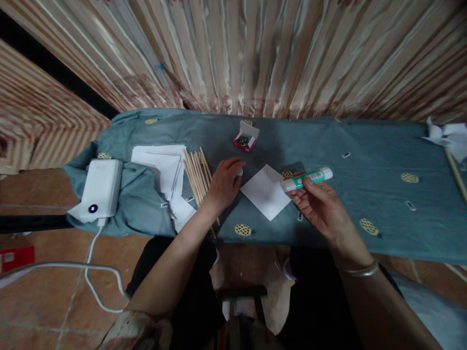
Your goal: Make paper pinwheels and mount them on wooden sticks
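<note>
My right hand point(317, 201) is closed round a green and white glue stick point(308, 179), held nearly level with one end over a square of white paper point(268, 194). The paper lies turned like a diamond on the cloth, with crease lines near its upper corner. Left of it, my left hand point(224, 184) is closed, its thumb and fingers pinching a small white cap point(239, 172), mostly hidden. Several thin wooden sticks point(195, 177) lie partly under my left wrist.
Beyond the paper stands a small opened red box point(244, 141) of dark metal bits. White paper sheets point(160, 158) lie left of the sticks, near a white power bank point(104, 187) with a cable. A white paper pinwheel point(448, 133) on a stick rests at the far right.
</note>
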Available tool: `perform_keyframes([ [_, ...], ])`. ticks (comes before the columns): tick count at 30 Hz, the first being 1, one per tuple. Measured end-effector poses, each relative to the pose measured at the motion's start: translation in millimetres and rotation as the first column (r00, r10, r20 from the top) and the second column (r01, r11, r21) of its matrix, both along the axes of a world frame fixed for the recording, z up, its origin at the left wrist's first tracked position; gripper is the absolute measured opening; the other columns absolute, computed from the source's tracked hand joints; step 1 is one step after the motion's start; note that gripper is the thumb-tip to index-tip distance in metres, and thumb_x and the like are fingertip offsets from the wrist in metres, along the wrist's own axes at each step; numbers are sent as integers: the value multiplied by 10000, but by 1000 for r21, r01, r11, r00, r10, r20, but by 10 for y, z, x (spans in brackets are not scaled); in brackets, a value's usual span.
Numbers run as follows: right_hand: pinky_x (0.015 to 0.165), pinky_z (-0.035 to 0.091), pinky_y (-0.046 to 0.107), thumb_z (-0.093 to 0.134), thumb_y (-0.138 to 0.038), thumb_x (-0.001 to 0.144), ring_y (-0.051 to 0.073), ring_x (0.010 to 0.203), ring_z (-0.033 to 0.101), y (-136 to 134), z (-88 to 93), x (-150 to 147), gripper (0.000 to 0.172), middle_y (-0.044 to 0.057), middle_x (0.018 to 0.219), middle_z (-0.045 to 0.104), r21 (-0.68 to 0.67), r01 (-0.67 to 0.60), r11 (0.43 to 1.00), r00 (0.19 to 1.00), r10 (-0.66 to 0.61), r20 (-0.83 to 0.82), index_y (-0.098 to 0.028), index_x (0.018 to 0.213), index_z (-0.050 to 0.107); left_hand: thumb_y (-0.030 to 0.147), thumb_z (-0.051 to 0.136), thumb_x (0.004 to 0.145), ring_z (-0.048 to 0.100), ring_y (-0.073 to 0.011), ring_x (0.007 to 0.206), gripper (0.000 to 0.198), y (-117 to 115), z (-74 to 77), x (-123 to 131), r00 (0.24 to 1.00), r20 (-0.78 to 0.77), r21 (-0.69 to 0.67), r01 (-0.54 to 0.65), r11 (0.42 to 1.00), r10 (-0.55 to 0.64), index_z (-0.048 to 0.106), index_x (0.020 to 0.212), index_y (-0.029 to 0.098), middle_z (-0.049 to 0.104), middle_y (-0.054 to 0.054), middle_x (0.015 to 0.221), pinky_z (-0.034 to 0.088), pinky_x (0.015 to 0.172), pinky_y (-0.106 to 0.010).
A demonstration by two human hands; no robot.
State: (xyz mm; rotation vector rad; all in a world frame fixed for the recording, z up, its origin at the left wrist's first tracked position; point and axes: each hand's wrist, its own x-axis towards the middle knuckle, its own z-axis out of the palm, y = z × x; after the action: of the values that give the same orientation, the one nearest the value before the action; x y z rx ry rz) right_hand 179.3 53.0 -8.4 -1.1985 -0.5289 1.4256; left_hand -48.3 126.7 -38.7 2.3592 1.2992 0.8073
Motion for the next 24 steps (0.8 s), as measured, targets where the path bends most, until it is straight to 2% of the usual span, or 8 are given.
perform_keyframes([
  [5, 602, 552, 219, 836, -454, 677, 95, 595, 627, 47, 9, -10, 271, -22, 736, 711, 29, -20, 999, 990, 16, 142, -241, 806, 729, 25, 516, 811, 576, -240, 1108, 367, 67, 74, -56, 999, -53, -8, 3, 1000, -3, 609, 1155, 112, 654, -126, 1202, 491, 991, -443],
  [9, 604, 534, 265, 822, -470, 687, 120, 602, 610, 41, -35, -58, 277, -17, 703, 689, 108, 19, 994, 923, -59, 381, -235, 791, 717, 38, 502, 818, 508, -258, 1201, 429, -23, 144, -16, 1000, 5, 51, 1, 999, -1, 575, 1232, 121, 582, -135, 1317, 456, 1023, -467],
  [10, 615, 534, 281, 816, -470, 695, 131, 610, 612, 32, -46, -75, 275, -14, 700, 687, 125, 15, 992, 891, -70, 449, -233, 785, 710, 40, 485, 834, 497, -255, 1209, 421, -84, 160, 12, 1000, 24, 71, 16, 997, -18, 577, 1235, 130, 574, -131, 1318, 455, 1019, -462],
  [13, 678, 543, 328, 786, -459, 733, 169, 688, 648, -8, -71, -117, 267, 4, 767, 714, 134, -43, 990, 788, -49, 614, -234, 847, 700, 117, 467, 908, 542, -236, 1073, 273, -337, 175, 118, 988, 32, 49, 152, 987, -154, 651, 1106, 157, 636, -103, 1117, 495, 917, -419],
  [16, 762, 542, 381, 746, -479, 769, 210, 771, 678, -49, -83, -131, 289, 27, 839, 734, 105, -121, 987, 638, -4, 770, -232, 912, 698, 242, 485, 950, 514, -272, 1149, 275, -582, 142, 211, 961, -18, 4, 275, 961, -275, 648, 1159, 168, 614, -127, 1198, 475, 946, -468],
  [20, 787, 531, 410, 693, -506, 810, 246, 801, 693, -77, -85, -132, 327, 51, 841, 739, 75, -182, 980, 439, 13, 898, -222, 971, 706, 346, 528, 942, 446, -322, 1270, 332, -725, 80, 255, 949, -100, -56, 294, 954, -298, 634, 1200, 168, 516, -167, 1379, 440, 1006, -518],
  [24, 769, 528, 405, 669, -522, 825, 260, 820, 700, -69, -87, -145, 358, 69, 882, 751, 83, -197, 977, 335, -12, 942, -219, 1014, 701, 360, 548, 931, 422, -333, 1311, 347, -729, 49, 256, 947, -142, -107, 275, 955, -289, 618, 1224, 188, 479, -168, 1426, 427, 1026, -542],
])
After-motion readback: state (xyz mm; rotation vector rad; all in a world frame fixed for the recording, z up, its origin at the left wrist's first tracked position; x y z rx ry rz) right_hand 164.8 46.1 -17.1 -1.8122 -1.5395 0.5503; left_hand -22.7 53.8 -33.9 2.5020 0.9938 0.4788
